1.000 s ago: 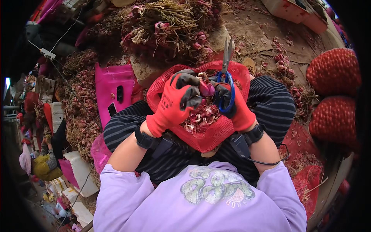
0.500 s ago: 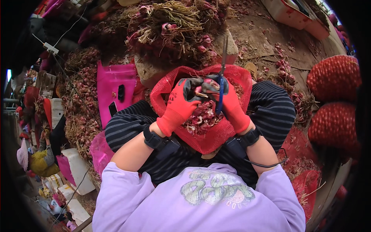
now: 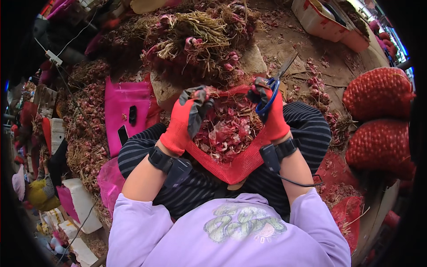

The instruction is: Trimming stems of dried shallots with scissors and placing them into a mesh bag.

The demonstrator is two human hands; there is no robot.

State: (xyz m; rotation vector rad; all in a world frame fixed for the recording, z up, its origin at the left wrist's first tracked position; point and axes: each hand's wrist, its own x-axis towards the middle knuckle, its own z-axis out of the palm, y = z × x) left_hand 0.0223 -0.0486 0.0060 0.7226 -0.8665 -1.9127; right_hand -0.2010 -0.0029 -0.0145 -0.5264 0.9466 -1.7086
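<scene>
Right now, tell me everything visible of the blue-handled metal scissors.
The blue-handled metal scissors have looped grips, plastic by the look, and slim grey blades tapering to the tip. The red-and-black gloved right hand holds them by the grips, blades angled up and right in view, against brown ground. Whether they're fully closed isn't clear.

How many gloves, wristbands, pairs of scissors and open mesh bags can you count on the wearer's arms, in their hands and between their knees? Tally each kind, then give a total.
Gloves: 2 (left glove, right glove)
Black wristbands: 2
Blue-handled scissors: 1
Open red mesh bag: 1
Total: 6
</scene>
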